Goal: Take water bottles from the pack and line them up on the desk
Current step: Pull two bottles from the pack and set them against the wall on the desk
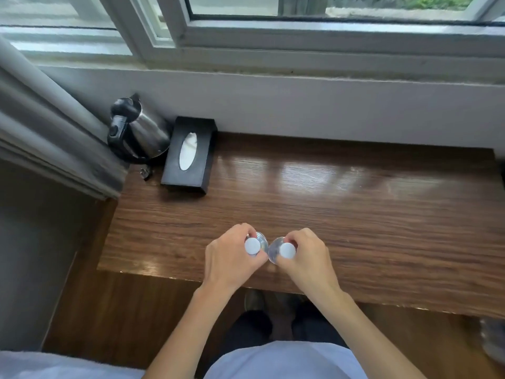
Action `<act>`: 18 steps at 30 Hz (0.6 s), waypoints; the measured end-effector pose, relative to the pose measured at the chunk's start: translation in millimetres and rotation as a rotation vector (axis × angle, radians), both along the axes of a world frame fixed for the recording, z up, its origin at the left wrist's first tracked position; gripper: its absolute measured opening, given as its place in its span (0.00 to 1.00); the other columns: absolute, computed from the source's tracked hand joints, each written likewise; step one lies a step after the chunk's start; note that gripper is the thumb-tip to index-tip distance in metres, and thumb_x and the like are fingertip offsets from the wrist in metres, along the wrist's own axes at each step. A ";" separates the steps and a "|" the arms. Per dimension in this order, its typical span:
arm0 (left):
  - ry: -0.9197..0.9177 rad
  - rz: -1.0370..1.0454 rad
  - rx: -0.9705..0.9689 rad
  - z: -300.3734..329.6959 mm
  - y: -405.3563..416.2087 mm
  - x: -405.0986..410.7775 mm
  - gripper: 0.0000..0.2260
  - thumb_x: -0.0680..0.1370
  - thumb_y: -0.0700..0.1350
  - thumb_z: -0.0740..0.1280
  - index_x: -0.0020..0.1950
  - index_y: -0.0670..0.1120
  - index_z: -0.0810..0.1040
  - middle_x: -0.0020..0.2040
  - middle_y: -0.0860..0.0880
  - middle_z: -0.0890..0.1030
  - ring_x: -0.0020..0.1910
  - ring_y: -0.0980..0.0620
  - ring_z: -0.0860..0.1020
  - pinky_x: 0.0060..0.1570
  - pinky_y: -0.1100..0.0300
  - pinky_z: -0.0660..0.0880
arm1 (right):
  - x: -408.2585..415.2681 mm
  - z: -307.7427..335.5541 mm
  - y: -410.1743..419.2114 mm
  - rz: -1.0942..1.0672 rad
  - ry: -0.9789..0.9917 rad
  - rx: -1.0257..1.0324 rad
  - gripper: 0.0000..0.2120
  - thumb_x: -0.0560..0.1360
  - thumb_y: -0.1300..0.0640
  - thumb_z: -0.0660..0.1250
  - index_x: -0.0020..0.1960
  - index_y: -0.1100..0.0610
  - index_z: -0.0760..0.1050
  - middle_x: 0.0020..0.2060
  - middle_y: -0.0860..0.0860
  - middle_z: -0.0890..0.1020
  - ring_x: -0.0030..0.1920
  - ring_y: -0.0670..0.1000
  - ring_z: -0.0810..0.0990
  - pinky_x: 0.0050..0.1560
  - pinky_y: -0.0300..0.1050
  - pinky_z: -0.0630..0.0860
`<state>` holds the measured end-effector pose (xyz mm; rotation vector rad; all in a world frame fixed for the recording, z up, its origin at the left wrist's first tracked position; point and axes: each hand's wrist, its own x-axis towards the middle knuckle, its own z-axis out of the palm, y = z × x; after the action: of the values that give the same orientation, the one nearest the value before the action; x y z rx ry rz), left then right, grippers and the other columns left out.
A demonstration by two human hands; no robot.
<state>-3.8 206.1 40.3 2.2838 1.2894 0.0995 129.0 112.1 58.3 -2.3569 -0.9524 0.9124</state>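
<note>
I have two clear water bottles standing upright side by side near the front edge of the desk [355,214], roughly midway along it, seen from straight above so mostly their white caps show. The left bottle [259,243] and the right bottle [274,251] sit just beside each other, their shoulders touching or nearly so; I cannot tell which. My left hand [232,258] is curled around the neck of the left bottle, fingers wrapped on the far side and thumb on the near side, just under its cap [252,246]. My right hand [307,258] grips the right bottle the same way, fingers bent around the neck below its cap [287,250]. Both forearms reach in from the front edge.

The desk top is dark, glossy wood grain, with window light reflected on it toward the back edge. At the back left corner lies a black tissue box [188,155] with a white tissue showing in its oval slot. Just left of it, against the curtain [41,119], stands a steel kettle [138,132] with a black handle and lid. Behind the back edge runs a white wall under a window frame [300,36]. At the far right, below the desk's front edge, something clear and blurred [493,340] shows; I cannot tell what it is.
</note>
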 end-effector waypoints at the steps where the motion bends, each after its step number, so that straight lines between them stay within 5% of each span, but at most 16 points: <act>1: -0.002 -0.017 -0.007 -0.9 2.9 -0.5 0.12 0.69 0.60 0.72 0.45 0.55 0.75 0.39 0.58 0.79 0.37 0.56 0.77 0.33 0.67 0.69 | -2.5 -0.4 2.2 -0.016 0.002 0.001 0.08 0.71 0.51 0.73 0.45 0.50 0.74 0.47 0.46 0.76 0.40 0.42 0.73 0.31 0.31 0.63; 7: -0.021 -0.108 -0.027 -9.2 19.1 -5.5 0.12 0.70 0.60 0.72 0.45 0.54 0.76 0.39 0.58 0.79 0.37 0.56 0.77 0.34 0.66 0.71 | -12.8 -6.9 14.0 -0.061 -0.007 0.030 0.09 0.70 0.52 0.73 0.44 0.49 0.74 0.47 0.46 0.76 0.42 0.46 0.75 0.34 0.33 0.66; 13: -0.045 -0.193 -0.078 -11.3 29.5 -9.5 0.12 0.73 0.55 0.72 0.52 0.54 0.75 0.47 0.58 0.78 0.41 0.57 0.76 0.34 0.72 0.63 | -18.4 -22.6 7.5 -0.006 -0.093 0.040 0.14 0.69 0.51 0.75 0.50 0.50 0.74 0.48 0.45 0.74 0.42 0.45 0.74 0.34 0.29 0.61; 18: -0.132 -0.215 -0.022 -35.4 21.7 -18.6 0.16 0.72 0.54 0.73 0.56 0.55 0.73 0.50 0.55 0.71 0.47 0.55 0.75 0.36 0.59 0.79 | -26.0 -42.4 -1.8 0.031 -0.268 0.163 0.16 0.68 0.51 0.75 0.52 0.52 0.75 0.49 0.46 0.73 0.41 0.44 0.74 0.35 0.28 0.67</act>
<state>-22.4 227.8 5.0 2.3386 0.9683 0.1566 103.0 110.3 15.9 -2.3658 -1.1231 0.5144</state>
